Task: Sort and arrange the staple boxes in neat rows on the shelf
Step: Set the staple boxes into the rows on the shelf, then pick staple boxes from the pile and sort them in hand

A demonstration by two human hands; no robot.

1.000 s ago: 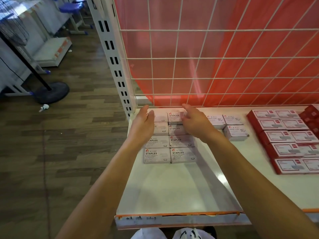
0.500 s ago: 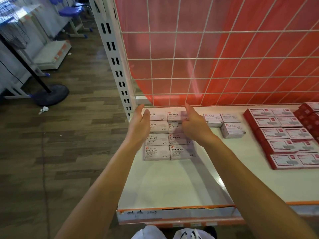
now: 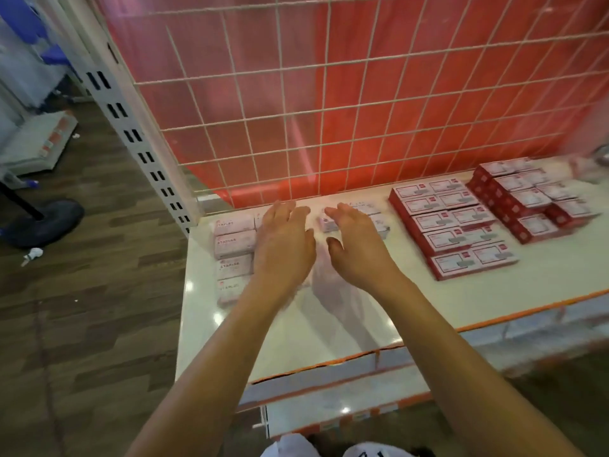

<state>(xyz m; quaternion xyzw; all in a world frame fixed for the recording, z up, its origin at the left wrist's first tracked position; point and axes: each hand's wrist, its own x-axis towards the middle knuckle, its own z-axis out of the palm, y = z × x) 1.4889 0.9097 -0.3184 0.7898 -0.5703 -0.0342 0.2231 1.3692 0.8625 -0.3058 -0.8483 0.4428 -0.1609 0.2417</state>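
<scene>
Over on the far left, a round black stand base [image 3: 43, 222] is sitting on the dark wooden plank floor [image 3: 82, 324], and a white slotted metal upright [image 3: 138, 140] is rising at the shelf's corner. Moving onto the white shelf with the orange front edge [image 3: 428, 301], a column of pale pink cardboard staple boxes [image 3: 234, 245] is lying flat at the left rear, printed side up, each touching the next. Right beside that column the left hand [image 3: 283, 249] is hovering palm down, fingers straight, gripping nothing and covering the neighbouring boxes; contact is too blurred to call. The right hand [image 3: 356, 249] is hanging just beside it, fingers spread wide, empty too, over a few more pale boxes [image 3: 329, 222]. Further right, flat red boxes with white labels [image 3: 454, 225] are lying in two neat columns, with taller red stacks [image 3: 534, 199] standing beyond them, all in front of the white wire grid [image 3: 329, 94].
</scene>
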